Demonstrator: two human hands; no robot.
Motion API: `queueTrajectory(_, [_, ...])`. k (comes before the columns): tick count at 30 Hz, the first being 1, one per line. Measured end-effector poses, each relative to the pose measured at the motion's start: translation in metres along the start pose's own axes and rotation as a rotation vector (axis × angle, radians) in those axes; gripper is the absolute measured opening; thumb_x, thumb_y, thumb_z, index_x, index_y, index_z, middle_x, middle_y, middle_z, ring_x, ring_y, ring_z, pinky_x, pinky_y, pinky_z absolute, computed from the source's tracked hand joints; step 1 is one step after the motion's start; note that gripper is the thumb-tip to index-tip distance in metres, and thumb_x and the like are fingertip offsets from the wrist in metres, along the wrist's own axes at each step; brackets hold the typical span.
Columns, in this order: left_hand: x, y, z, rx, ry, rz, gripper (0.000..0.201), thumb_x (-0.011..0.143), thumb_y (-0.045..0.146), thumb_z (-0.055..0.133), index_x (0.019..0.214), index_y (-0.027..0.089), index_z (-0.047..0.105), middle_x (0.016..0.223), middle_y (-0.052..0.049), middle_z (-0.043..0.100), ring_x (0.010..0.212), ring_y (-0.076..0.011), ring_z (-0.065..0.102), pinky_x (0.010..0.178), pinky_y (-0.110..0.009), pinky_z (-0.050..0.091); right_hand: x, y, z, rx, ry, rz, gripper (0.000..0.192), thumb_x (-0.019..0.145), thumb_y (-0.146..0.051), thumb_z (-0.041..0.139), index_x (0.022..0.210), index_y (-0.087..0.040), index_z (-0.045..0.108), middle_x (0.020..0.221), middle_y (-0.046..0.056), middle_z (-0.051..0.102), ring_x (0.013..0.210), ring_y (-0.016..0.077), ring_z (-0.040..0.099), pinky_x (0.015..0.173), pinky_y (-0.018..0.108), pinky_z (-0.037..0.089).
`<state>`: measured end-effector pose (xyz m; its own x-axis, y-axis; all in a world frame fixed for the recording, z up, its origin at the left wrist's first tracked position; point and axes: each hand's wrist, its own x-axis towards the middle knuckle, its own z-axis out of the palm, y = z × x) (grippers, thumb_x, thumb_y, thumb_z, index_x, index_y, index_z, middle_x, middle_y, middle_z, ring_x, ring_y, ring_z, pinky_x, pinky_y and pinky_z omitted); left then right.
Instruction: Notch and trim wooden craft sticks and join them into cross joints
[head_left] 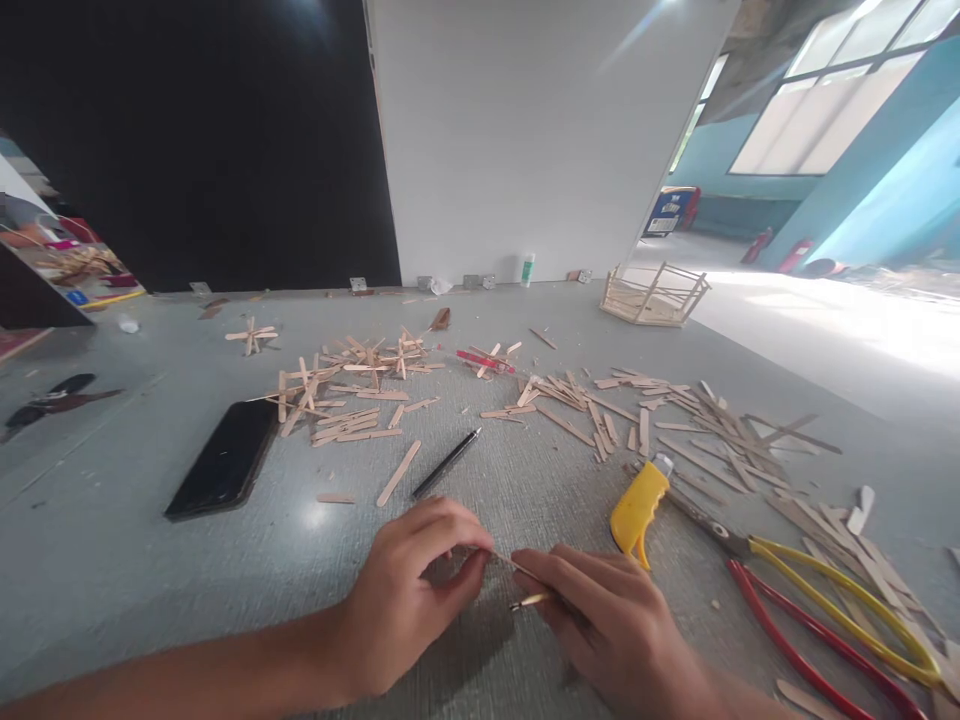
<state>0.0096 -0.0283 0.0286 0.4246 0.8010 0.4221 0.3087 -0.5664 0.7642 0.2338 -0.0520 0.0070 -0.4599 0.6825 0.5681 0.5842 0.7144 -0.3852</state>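
Low over the front of the table, my left hand [420, 585] pinches one end of a thin wooden stick [501, 558] between thumb and fingertips. The stick's other end goes into my right hand [600, 615], whose fingers are closed round it. Out from under the right fingers pokes a short pale piece with a dark tip [531, 601]; its kind is unclear. A black pen [447, 463] lies just beyond my left hand, beside a loose craft stick [398, 473]. Beyond my right hand is a yellow-handled tool [640, 508], with red-and-yellow-handled shears [795, 580] to its right.
Cut craft sticks lie in heaps at the left [360, 425] and right [720, 430]. A black phone [223, 462] rests at left. Farther back stand a star-shaped stick piece [252, 336], a glue bottle [528, 270] and a stick frame [652, 296], before an upright panel [555, 140].
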Motion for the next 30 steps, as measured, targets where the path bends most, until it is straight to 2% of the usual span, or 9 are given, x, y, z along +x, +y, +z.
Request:
queueTrajectory(4, [-0.001,0.0,0.0,0.021,-0.014,0.016,0.016,0.094,0.008,0.058,0.09,0.021,0.066,0.086,-0.004,0.071,0.081,-0.0171,0.067,0.074,-0.028,0.053,-0.003,0.0,0.001,0.023,-0.005,0.02,0.024,0.104,-0.016,0.047,0.102,-0.016,0.072,0.061,0.001,0.064,0.05,0.0153,0.063,0.05,0.028,0.045])
queueTrajectory(6, [0.0,0.0,0.001,-0.015,-0.042,-0.078,0.013,0.095,0.012,0.059,0.088,0.021,0.066,0.083,-0.003,0.07,0.075,-0.0161,0.065,0.071,-0.028,0.052,-0.001,-0.001,0.001,0.074,-0.001,0.082,0.023,0.101,-0.014,0.049,0.1,-0.018,0.071,0.065,0.001,0.067,0.052,0.0146,0.062,0.052,0.027,0.046])
queueTrajectory(8, [0.001,0.001,0.003,-0.15,-0.105,-0.263,0.01,0.096,0.021,0.063,0.087,0.02,0.067,0.078,-0.002,0.07,0.069,-0.015,0.064,0.066,-0.026,0.052,0.006,-0.004,-0.001,0.179,-0.003,0.229,0.019,0.096,-0.014,0.053,0.096,-0.019,0.071,0.069,0.001,0.069,0.055,0.0139,0.062,0.054,0.026,0.048])
queueTrajectory(10, [0.003,0.003,0.005,-0.355,-0.16,-0.442,0.013,0.096,0.032,0.066,0.092,0.02,0.068,0.074,-0.001,0.07,0.065,-0.0149,0.065,0.06,-0.025,0.052,0.015,-0.008,-0.004,0.337,0.004,0.443,0.016,0.095,-0.021,0.055,0.086,-0.02,0.068,0.068,0.001,0.068,0.056,0.0135,0.06,0.053,0.025,0.048])
queueTrajectory(12, [0.003,0.005,0.008,-0.528,-0.175,-0.524,0.021,0.096,0.039,0.067,0.098,0.018,0.068,0.076,-0.002,0.072,0.063,-0.0153,0.067,0.056,-0.024,0.054,0.025,-0.014,-0.007,0.528,0.019,0.629,0.019,0.096,-0.031,0.058,0.083,-0.019,0.065,0.064,-0.001,0.065,0.054,0.0125,0.057,0.049,0.023,0.045])
queueTrajectory(14, [0.003,0.008,0.011,-0.615,-0.15,-0.536,0.027,0.096,0.043,0.068,0.101,0.016,0.068,0.08,-0.004,0.073,0.064,-0.0157,0.069,0.055,-0.025,0.056,0.031,-0.019,-0.008,0.715,-0.005,0.711,0.024,0.096,-0.039,0.059,0.084,-0.018,0.063,0.064,-0.001,0.062,0.053,0.0118,0.055,0.049,0.023,0.044])
queueTrajectory(18, [0.001,0.011,0.014,-0.668,-0.122,-0.544,0.033,0.096,0.046,0.068,0.099,0.014,0.064,0.077,-0.005,0.071,0.067,-0.0155,0.07,0.058,-0.024,0.057,0.033,-0.023,-0.002,0.919,-0.092,0.73,0.029,0.094,-0.044,0.063,0.08,-0.018,0.06,0.067,0.0,0.062,0.059,0.0134,0.059,0.055,0.025,0.046])
queueTrajectory(24, [-0.001,0.007,0.013,-0.661,-0.206,-0.482,0.036,0.1,0.05,0.06,0.105,0.015,0.056,0.081,-0.005,0.07,0.069,-0.0154,0.07,0.064,-0.027,0.058,0.031,-0.017,0.003,0.936,-0.135,0.771,0.03,0.093,-0.043,0.063,0.075,-0.019,0.058,0.066,-0.002,0.059,0.058,0.0133,0.06,0.054,0.026,0.045])
queueTrajectory(30, [-0.004,0.006,0.017,-0.582,-0.188,-0.477,0.031,0.103,0.048,0.054,0.103,0.017,0.053,0.078,-0.006,0.071,0.068,-0.017,0.07,0.061,-0.027,0.056,0.037,-0.019,0.001,0.982,-0.152,0.733,0.03,0.094,-0.044,0.064,0.079,-0.019,0.058,0.065,-0.003,0.058,0.058,0.0116,0.056,0.057,0.025,0.045])
